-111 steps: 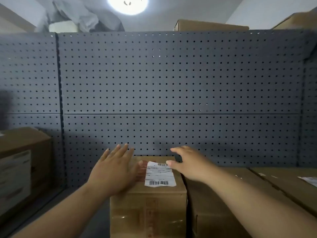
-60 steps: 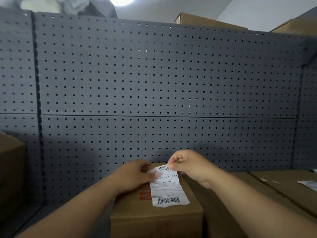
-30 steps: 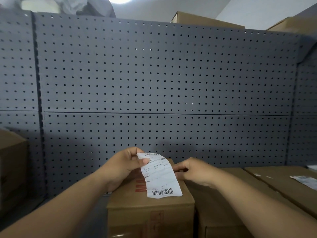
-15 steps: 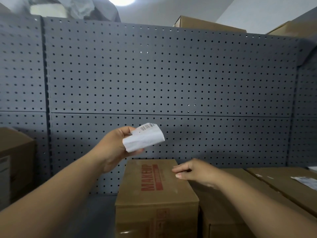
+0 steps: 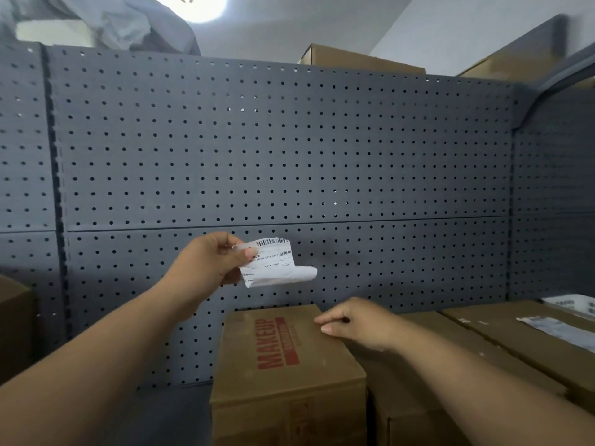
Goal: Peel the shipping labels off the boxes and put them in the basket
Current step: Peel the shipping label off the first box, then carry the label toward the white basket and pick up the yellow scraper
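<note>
Left hand: the left hand (image 5: 209, 262) was raised in front of the pegboard (image 5: 289, 156), thumb and fingers pinching one end of the label (image 5: 273, 265).
Label: white, printed side with a barcode facing the camera, free end curled under; it hung in the air above the box (image 5: 283, 358), clear of it.
Right hand: the right hand (image 5: 357, 323) lay at the far right edge of the box top, fingers loosely curled and close together, holding nothing; whether they pressed the cardboard could not be told.
Box: brown carton, flaps closed, red "MAKEUP" print along its top; contents not visible.
Cartons to the right: a second carton (image 5: 418, 397) stood against the box's right side, a third (image 5: 521, 349) beyond it; both closed.
Other label: a grey-white label (image 5: 560, 329) lay flat on the third carton's top.
Right edge: a white container rim (image 5: 570, 305) showed behind the third carton; what it held could not be told.
Top of pegboard: two more cartons (image 5: 357, 59) sat above it.
Left edge: another carton (image 5: 13, 326), mostly out of frame.
</note>
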Tool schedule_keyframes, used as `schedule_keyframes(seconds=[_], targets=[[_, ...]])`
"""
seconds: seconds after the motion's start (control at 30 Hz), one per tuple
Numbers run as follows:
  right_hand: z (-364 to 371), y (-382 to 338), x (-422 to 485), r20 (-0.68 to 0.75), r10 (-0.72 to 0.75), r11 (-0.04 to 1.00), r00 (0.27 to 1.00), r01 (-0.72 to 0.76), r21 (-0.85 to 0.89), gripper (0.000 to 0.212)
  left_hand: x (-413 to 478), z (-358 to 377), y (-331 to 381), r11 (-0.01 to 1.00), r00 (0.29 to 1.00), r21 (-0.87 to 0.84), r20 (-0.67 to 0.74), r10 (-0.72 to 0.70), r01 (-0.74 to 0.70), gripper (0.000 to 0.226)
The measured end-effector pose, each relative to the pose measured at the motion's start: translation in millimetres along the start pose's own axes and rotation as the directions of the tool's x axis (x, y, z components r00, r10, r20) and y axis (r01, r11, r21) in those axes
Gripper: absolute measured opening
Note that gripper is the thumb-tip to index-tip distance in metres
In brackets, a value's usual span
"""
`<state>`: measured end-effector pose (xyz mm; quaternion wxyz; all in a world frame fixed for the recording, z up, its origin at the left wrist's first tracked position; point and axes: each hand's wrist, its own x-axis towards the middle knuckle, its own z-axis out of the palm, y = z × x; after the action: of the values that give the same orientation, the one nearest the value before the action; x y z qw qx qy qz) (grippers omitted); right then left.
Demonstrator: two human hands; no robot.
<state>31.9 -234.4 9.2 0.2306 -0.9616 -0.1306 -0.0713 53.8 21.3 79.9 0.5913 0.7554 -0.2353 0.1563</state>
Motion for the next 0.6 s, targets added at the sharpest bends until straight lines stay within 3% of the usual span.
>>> schedule_keyframes(seconds=[0.23,0.6], targets=[[-37.3,16.3,-44.8,-0.24,0.054,0.996,0.969,-0.035,0.085,0.035,1.9,36.0,10.7,0.996,0.997,-0.071,0.049,0.063,-0.059,0.013],[-118.2,113.3,-115.6,-0.365,0.153,0.985,0.918,-0.169,-0.013,0.039,9.3,155.7,42.3,0.987,0.987,-0.134,0.125,0.102,-0.085,0.013]])
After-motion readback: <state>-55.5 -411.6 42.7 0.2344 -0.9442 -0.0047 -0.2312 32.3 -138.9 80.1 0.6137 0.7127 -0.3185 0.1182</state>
